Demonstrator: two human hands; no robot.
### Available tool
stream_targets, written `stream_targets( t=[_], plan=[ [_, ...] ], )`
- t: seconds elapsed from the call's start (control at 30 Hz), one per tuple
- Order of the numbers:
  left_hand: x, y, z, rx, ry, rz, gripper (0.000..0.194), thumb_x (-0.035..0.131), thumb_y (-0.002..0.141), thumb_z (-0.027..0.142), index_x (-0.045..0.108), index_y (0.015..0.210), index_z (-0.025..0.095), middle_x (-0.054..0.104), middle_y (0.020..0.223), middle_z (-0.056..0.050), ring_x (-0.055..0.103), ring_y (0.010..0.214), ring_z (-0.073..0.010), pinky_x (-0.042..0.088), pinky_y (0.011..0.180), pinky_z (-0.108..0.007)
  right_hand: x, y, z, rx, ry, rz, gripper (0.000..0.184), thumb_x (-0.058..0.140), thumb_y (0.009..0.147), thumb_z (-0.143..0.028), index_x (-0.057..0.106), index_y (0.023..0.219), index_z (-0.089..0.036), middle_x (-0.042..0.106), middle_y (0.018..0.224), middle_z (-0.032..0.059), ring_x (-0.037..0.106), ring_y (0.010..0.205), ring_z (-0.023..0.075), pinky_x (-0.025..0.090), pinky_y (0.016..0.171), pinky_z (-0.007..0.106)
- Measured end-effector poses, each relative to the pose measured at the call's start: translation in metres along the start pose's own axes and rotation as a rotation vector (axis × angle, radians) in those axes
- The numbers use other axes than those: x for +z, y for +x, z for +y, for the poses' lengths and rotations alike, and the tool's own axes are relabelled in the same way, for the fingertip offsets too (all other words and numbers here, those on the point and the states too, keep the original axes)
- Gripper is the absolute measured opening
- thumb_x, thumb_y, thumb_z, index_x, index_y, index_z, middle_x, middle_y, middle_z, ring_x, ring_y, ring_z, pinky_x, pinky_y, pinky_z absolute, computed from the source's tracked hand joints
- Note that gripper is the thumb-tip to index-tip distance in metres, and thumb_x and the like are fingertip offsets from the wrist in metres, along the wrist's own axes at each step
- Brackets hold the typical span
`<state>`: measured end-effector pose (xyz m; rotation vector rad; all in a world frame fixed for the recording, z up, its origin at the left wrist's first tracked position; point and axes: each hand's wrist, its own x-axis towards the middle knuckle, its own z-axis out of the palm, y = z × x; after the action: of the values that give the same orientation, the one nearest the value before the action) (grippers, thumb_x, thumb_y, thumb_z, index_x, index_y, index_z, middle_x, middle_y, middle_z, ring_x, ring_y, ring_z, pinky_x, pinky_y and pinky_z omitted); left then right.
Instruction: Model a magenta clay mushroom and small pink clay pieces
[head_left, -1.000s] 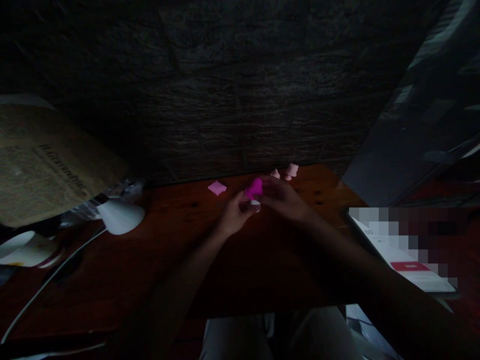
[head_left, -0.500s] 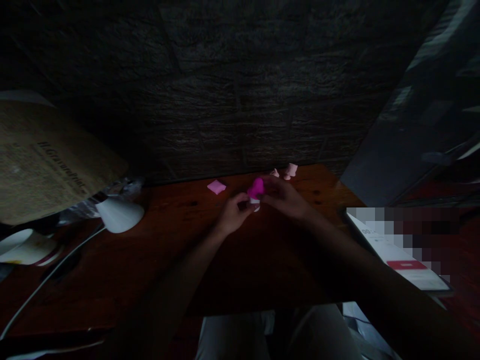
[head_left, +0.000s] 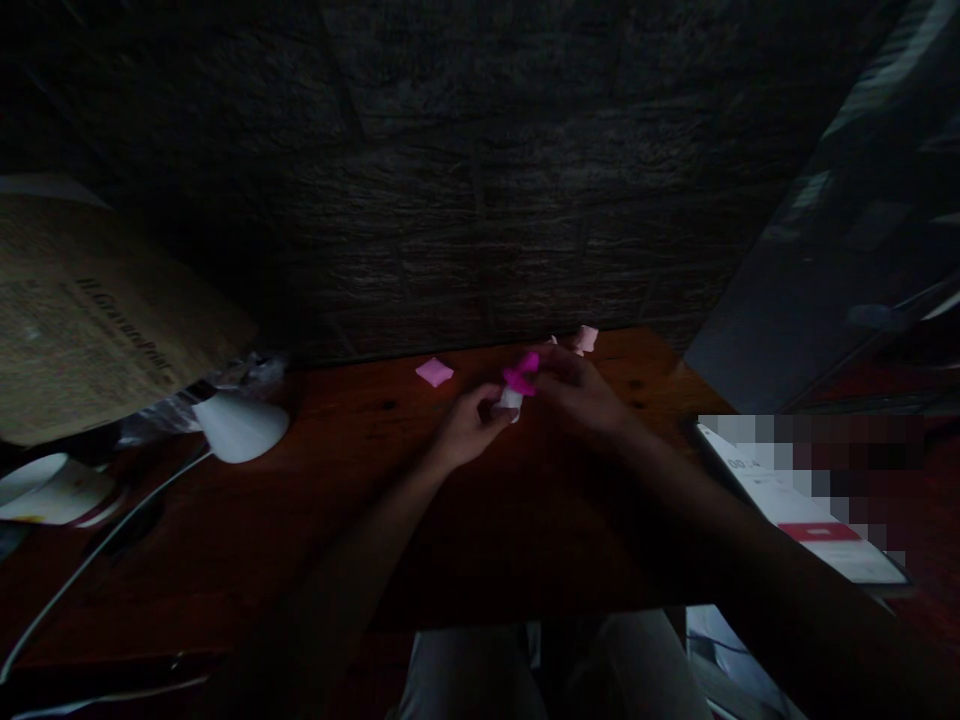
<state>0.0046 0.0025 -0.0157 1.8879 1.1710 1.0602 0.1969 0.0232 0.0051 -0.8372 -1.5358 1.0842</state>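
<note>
Your left grip (head_left: 461, 430) pinches the white piece (head_left: 512, 398) between thumb and fingers; your right grip (head_left: 586, 393) has fingers at the magenta piece (head_left: 520, 380) above it, whether closed on it you cannot tell. Both pieces look light and perhaps soft, so best held gently by the sides. Beyond your left grip a pink square (head_left: 434, 372) lies on the bench (head_left: 337, 480); behind your right, a pale pink lump (head_left: 588, 338)

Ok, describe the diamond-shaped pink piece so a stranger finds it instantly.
Follow the wooden table to its far edge by the dark wall. Just beyond the left hand lies the pink piece, alone and diamond-shaped, unlike the held magenta piece.
</note>
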Motion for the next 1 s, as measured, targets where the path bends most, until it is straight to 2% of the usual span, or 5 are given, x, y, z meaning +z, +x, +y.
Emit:
stream_targets(
  t=[0.1, 0.2, 0.47, 0.73, 1.0],
  plan=[
    [0.003, 0.000, 0.001, -0.050, -0.049, 0.057, 0.020, 0.077, 0.074, 0.024, 0.063, 0.087, 0.017, 0.072, 0.088, -0.003, 0.066, 0.082, -0.0168, 0.050, 0.080, -0.031, -0.001, 0.000, -0.004, -0.009, 0.025, 0.015, 0.034, 0.071, 0.078, -0.034, 0.068, 0.108, -0.020, 0.074, 0.105, 0.0078, 0.068, 0.103, 0.0247, 0.052, 0.096, 0.045],
    [0.004, -0.001, 0.002, -0.073, -0.052, 0.064, 0.029, 0.081, 0.071, 0.030, 0.063, 0.090, 0.017, 0.071, 0.087, -0.003, 0.065, 0.078, -0.0164, 0.049, 0.075, -0.030, 0.000, -0.002, -0.008, -0.011, 0.006, 0.000, 0.035, 0.068, 0.079, -0.031, 0.068, 0.113, -0.020, 0.073, 0.107, 0.0080, 0.068, 0.104, 0.0247, 0.052, 0.097, 0.045],
    [-0.009, -0.003, 0.006, -0.019, -0.053, -0.170, 0.021, 0.071, 0.080, 0.026, 0.071, 0.099, 0.016, 0.075, 0.097, -0.006, 0.069, 0.087, -0.0193, 0.052, 0.082, -0.033, 0.001, -0.005, -0.004, -0.072, -0.061, -0.172, 0.034, 0.065, 0.085, -0.031, 0.067, 0.118, -0.023, 0.071, 0.117, 0.0077, 0.067, 0.107, 0.0239, 0.053, 0.097, 0.044],
    [-0.001, -0.003, 0.006, -0.030, -0.060, -0.101, 0.023, 0.076, 0.077, 0.033, 0.073, 0.093, 0.017, 0.077, 0.093, -0.006, 0.069, 0.082, -0.0194, 0.052, 0.079, -0.033, 0.004, -0.005, -0.004, -0.079, 0.014, -0.128, 0.043, 0.069, 0.086, -0.035, 0.059, 0.125, -0.022, 0.070, 0.118, 0.0101, 0.068, 0.108, 0.0244, 0.054, 0.097, 0.045],
    [-0.005, -0.002, 0.002, -0.082, -0.019, -0.103, 0.024, 0.079, 0.071, 0.038, 0.070, 0.075, 0.017, 0.069, 0.072, -0.001, 0.059, 0.064, -0.0155, 0.045, 0.064, -0.029, 0.005, -0.008, -0.007, -0.139, -0.134, -0.194, 0.037, 0.064, 0.090, -0.035, 0.064, 0.124, -0.022, 0.068, 0.126, 0.0101, 0.064, 0.116, 0.0255, 0.050, 0.104, 0.046]
  ],
)
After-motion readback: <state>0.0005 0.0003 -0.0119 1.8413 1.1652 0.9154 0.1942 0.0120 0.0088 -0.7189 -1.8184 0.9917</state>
